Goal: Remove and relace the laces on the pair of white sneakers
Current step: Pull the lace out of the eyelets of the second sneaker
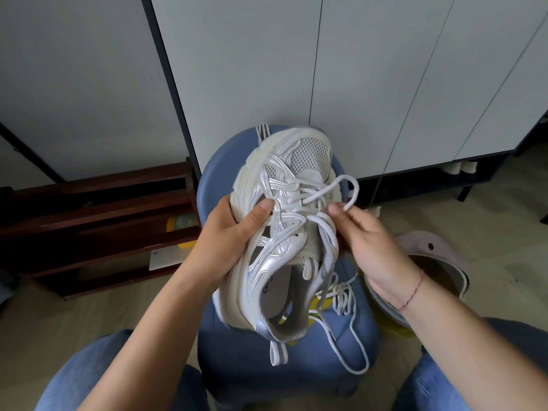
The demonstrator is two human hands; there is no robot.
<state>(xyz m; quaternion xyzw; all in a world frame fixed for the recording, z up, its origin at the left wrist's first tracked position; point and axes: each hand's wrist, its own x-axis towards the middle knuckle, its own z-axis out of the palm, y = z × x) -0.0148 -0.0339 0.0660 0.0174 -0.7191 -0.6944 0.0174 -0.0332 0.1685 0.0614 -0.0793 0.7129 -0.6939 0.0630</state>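
1. The left hand (234, 229) enters from the lower left with the forearm angled up toward frame centre. Its fingers wrap under the sole and its thumb presses the side panel, gripping the white sneaker (284, 232).
2. The sneaker sits at frame centre, toe toward the top and heel opening toward the bottom, held above the blue stool (213, 185).
3. The right hand (373, 247) enters from the lower right, wrist bent inward, with a red thread (413, 292) around the wrist.
4. The right thumb and forefinger pinch a loop of the lace (341, 188) just right of the eyelets.
5. More lace lies looped on the stool seat, lower right of centre.
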